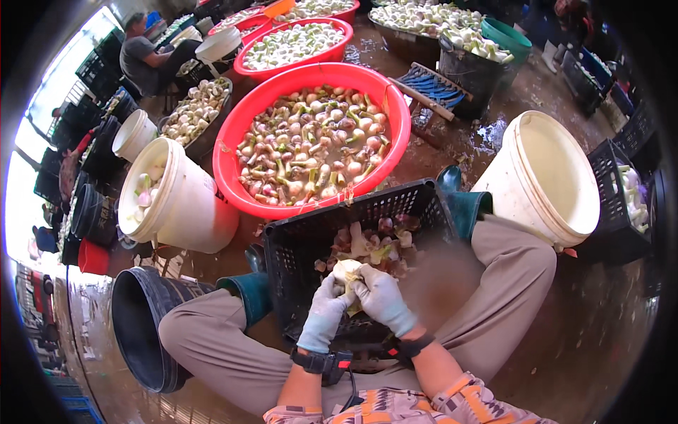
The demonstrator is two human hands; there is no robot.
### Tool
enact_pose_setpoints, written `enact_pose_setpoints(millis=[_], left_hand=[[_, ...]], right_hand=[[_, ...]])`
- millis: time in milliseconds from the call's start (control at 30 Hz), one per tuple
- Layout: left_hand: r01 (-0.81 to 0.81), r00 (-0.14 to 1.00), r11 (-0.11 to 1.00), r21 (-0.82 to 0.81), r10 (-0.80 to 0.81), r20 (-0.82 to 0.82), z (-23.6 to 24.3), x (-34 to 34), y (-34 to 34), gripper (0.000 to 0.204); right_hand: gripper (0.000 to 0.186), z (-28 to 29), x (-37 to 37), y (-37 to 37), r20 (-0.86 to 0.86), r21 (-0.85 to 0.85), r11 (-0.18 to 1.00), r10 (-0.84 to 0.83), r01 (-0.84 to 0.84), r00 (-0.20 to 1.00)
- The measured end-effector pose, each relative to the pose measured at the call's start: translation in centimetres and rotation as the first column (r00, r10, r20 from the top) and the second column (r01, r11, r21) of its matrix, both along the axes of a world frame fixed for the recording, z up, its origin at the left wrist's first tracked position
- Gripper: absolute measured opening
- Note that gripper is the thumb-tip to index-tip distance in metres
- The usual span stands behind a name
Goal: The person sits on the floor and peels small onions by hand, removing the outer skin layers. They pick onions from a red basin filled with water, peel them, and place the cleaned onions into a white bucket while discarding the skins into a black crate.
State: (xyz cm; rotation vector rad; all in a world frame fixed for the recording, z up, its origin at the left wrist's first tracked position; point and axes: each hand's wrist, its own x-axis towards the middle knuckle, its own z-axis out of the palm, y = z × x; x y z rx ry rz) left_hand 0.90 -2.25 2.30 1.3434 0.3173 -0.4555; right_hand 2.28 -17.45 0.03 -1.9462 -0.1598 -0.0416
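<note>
Both my hands wear pale gloves and meet over a black plastic crate (293,272) set between my knees. My left hand (328,305) is closed round a whitish garlic bulb (347,271). From the other side my right hand (380,295) pinches the same bulb, thumb and fingers against its skin. A yellowish strip of stalk or peel hangs below the fingers. Purple and pale peelings (367,244) lie in the crate beneath. Just beyond it, a large red tub (402,127) holds many unpeeled bulbs (311,141) in murky water.
A white bucket (187,205) with peeled bulbs stands left; another white bucket (547,180) tilts at my right knee. A dark bucket (152,328) lies at my left. A blue-tined rake-like tool (432,88) rests beyond the tub. Another person (145,56) sits at far left.
</note>
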Motion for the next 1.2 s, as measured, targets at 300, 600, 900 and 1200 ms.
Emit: enact_pose_setpoints(millis=[300,600,900,1200], left_hand=[[-0.001,0.995,0.978,-0.211,-0.020,-0.095,-0.2,-1.3,1.2,0.051],[-0.223,0.968,0.974,-0.022,0.225,0.114,-0.3,-1.2,-1.2,0.053],[-0.191,0.977,0.735,-0.651,0.079,-0.197,-0.3,-1.1,0.0,0.051],[-0.217,0.975,0.892,-0.396,0.219,-0.040,0.6,-1.5,-1.4,0.039]], right_hand=[[0.013,0.7,3.3,-6.6,-0.316,0.473,0.626,-0.536,0.619,0.783],[0.046,2.5,-0.4,-0.6,-0.339,-0.038,0.999,-0.041,0.029,0.940],[0.021,-3.2,2.8,-5.2,-0.311,-0.470,0.817,-0.508,0.334,0.803],[0.025,3.1,-0.4,0.6,-0.181,0.064,0.983,-0.156,0.170,0.971]])
